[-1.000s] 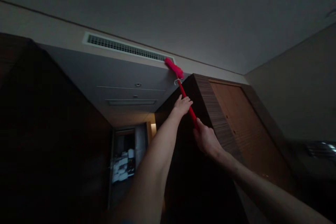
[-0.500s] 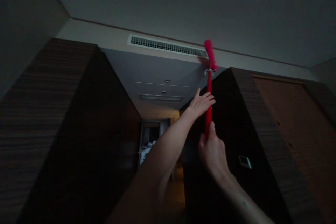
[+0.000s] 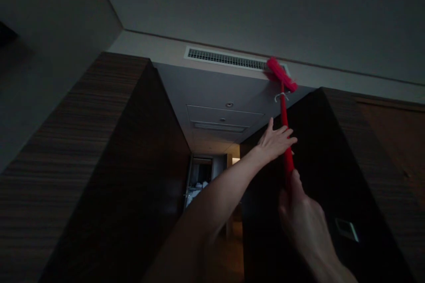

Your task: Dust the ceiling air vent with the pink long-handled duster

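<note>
Dusting the right end of the ceiling vent [image 3: 229,58]: right hand [image 3: 303,219] clamped round the lower end of the red duster [image 3: 284,115], left hand [image 3: 275,141] higher up, fingers spread and open, resting against the pole. Long axis close to upright, pink head up and tipped left against the vent's right corner, handle down toward the body. Next, probably a steady sweep leftward along the slats, keeping light contact.

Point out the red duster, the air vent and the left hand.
red duster [image 3: 280,73], head view, fluffy head
air vent [image 3: 226,58], head view, middle of the grille
left hand [image 3: 276,139], head view, back of the hand
</note>
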`<state>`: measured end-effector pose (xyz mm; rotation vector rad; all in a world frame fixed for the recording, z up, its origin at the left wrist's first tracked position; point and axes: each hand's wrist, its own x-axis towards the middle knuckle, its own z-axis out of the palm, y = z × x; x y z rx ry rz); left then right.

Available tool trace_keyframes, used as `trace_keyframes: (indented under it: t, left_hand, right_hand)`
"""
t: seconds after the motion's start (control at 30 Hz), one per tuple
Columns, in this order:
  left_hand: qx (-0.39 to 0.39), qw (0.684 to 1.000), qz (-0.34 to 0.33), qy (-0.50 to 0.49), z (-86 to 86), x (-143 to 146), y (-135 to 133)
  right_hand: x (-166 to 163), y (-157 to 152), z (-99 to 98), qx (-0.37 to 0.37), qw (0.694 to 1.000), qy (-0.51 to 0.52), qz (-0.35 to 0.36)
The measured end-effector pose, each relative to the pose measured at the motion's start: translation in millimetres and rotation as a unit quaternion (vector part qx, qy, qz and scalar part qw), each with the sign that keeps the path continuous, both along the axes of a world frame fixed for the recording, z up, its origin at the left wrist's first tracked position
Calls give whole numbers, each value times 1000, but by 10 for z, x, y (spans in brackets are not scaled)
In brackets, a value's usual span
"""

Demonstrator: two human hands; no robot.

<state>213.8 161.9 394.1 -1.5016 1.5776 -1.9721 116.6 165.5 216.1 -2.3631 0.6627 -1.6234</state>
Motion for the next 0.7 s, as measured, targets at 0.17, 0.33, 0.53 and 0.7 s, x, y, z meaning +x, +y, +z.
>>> trace_keyframes:
  t: [0.17,0.33,0.53,0.7]
  left_hand:
    - [11,1000,-16,-8,-210,-53,-171]
    - [-35,994,42,93,257,-135,-458]
    - [-106,990,18,91,501,41,-237]
    - [-190,978,20,90,441,437,352]
  right_hand:
    - [-1,-225,-290,16,999,-21,-27]
    - [96,-598,467,-48,998,4,-49]
    - [88,-694,840,-101,992,53,-60]
    - [248,-465,820,-211,974,88,-14]
